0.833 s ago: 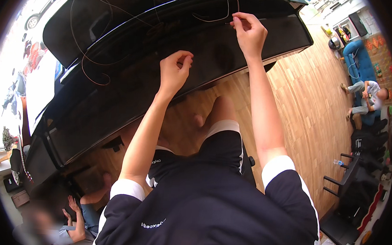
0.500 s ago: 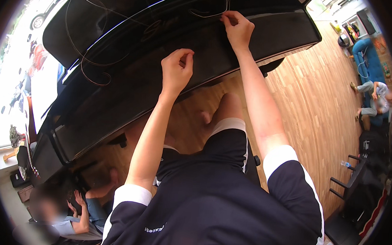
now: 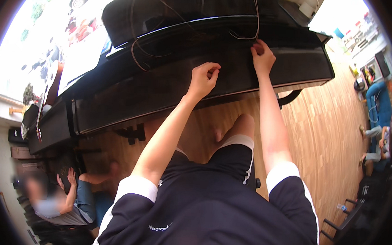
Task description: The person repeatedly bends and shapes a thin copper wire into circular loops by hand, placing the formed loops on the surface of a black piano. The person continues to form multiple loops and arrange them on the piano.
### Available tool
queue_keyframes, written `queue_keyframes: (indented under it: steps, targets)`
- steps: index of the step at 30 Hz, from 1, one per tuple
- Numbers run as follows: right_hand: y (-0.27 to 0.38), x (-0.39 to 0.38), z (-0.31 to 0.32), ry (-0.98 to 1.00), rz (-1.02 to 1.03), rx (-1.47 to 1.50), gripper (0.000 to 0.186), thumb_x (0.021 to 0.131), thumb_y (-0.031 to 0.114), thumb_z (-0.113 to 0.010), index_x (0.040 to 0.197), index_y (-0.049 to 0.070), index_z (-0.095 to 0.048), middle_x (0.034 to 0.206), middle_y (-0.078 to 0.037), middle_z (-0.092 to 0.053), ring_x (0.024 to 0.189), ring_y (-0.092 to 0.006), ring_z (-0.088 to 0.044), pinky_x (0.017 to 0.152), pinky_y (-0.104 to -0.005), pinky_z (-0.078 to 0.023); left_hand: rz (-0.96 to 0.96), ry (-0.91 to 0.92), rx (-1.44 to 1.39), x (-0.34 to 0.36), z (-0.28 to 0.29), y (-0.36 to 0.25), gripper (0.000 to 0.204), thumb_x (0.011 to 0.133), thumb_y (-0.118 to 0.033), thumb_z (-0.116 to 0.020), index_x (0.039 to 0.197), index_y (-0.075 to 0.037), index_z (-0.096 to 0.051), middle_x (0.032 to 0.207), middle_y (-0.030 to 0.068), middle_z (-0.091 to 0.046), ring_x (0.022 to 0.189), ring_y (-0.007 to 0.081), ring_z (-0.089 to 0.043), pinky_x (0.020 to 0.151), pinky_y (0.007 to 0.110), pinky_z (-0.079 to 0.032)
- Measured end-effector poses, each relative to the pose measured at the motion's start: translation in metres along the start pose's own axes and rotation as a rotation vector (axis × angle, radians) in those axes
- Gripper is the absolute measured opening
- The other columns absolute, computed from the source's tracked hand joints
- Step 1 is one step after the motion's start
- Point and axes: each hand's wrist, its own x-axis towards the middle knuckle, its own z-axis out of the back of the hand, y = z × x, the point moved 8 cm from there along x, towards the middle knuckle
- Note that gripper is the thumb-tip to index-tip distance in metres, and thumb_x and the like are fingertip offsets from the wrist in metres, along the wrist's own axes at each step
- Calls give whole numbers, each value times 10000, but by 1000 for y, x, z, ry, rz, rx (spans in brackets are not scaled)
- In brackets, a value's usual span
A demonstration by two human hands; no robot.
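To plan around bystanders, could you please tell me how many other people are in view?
2: one person seated at lower left, and another on the blue sofa at right; the dark rim may hide more.

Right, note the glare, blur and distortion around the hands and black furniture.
Head view, upper left: daylight washes out to white; head view, top: a bright glint lines the glossy black furniture, whose long edges bow; head view, centre: left hand and right hand look fairly clear; head view, lower left: the seated person's head is blurred.

Wires [image 3: 257, 26] — cropped (top edge), hands [image 3: 202, 81] — grip unclear
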Motion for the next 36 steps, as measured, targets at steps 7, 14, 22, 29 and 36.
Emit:
queue_keyframes:
  steps: [7,14,22,29,36]
  targets:
    - [44,-70,-7,-1,43,-24,214,777,22,-680,989,6,-701,921,-126,-712,810,-219,-696,765,-324,-551,-102,-262,295,-43,107,3,99,825,42,-631,871,-9,-702,795,101,-677,613,145,-627,538,246,-463]
    - [145,-131,-99,383,190,202,207,793,13,-655,995,19,-702,827,-96,-700,704,-177,-686,640,-292,-535,31,-615,368,-74,205,18,92,786,4,-605,863,-18,-651,540,71,-546,464,158,-549,494,286,-438]
    - [185,-145,-181,504,238,-66,405,781,173,-717,1178,165,-636,785,-29,-672,739,-278,-671,664,-406,-525,263,-490,520,-51,203,34,377,758,-308,-760,1048,-96,-645,596,34,-618,578,261,-652,584,390,-516]
    - [190,-132,-202,399,325,-143,335,787,185,-738,1111,167,-656,776,-23,-637,714,-262,-657,619,-398,-513,218,-445,519,-38,201,39,241,815,-281,-730,978,-107,-697,622,59,-607,614,273,-644,569,386,-499]
    - [202,-126,-211,334,433,-48,52,817,129,-707,854,93,-699,791,-61,-653,700,-269,-659,583,-370,-509,117,-520,509,-39,202,29,152,845,-204,-710,893,-62,-736,709,106,-656,554,258,-607,552,361,-469]
